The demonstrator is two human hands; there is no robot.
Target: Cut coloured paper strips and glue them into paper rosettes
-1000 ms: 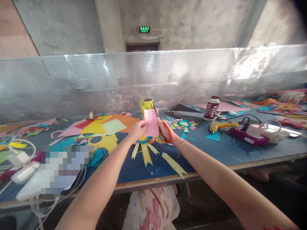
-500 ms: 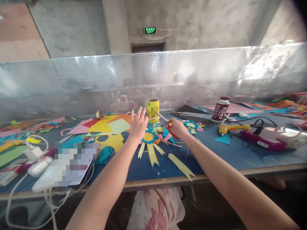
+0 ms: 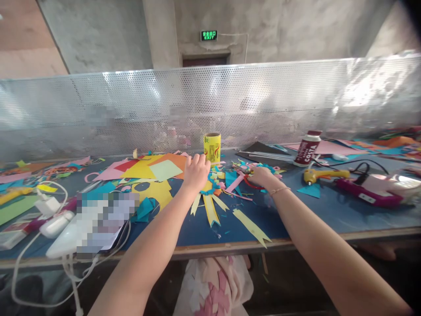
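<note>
Blue tabletop (image 3: 226, 243): a long work surface strewn with cut paper, two bare arms reaching across it from the near edge.
Left hand (image 3: 196, 172): palm down with fingers together and bent, lowered over the upper left of a rosette (image 3: 209, 206); its fingertips are hidden, so whether it has hold of anything cannot be told.
Right hand (image 3: 262, 177): fingers curled down at the red handles of the scissors (image 3: 247, 182); how firmly they are gripped cannot be told.
Rosette: blue petals with pale yellow forked tails fanned toward the near edge, lying between the two arms, partly covered by the left hand.
Scissors: low at the tabletop, right of the rosette, mostly hidden by the right hand.
Second rosette (image 3: 270, 168): blue-edged, just beyond the right hand.
Yellow tube (image 3: 212, 147): upright behind the left hand.
Forked strip (image 3: 251, 226): pale yellow, loose, one end reaching the table edge.
Coloured sheets (image 3: 166, 170): pale green, orange, yellow, red and pink, overlapping left of the left hand.
Glue gun (image 3: 325, 174): yellow, on its side, right of the right hand, near a purple power strip (image 3: 368, 193).
Bottle (image 3: 307, 149): maroon and white, marked COSTA, standing behind the glue gun.
Phone (image 3: 110, 226): at left, screen blurred out, among white cables.
Metal panel (image 3: 230, 101): perforated, along the far side, beneath a green EXIT sign (image 3: 209, 35).
</note>
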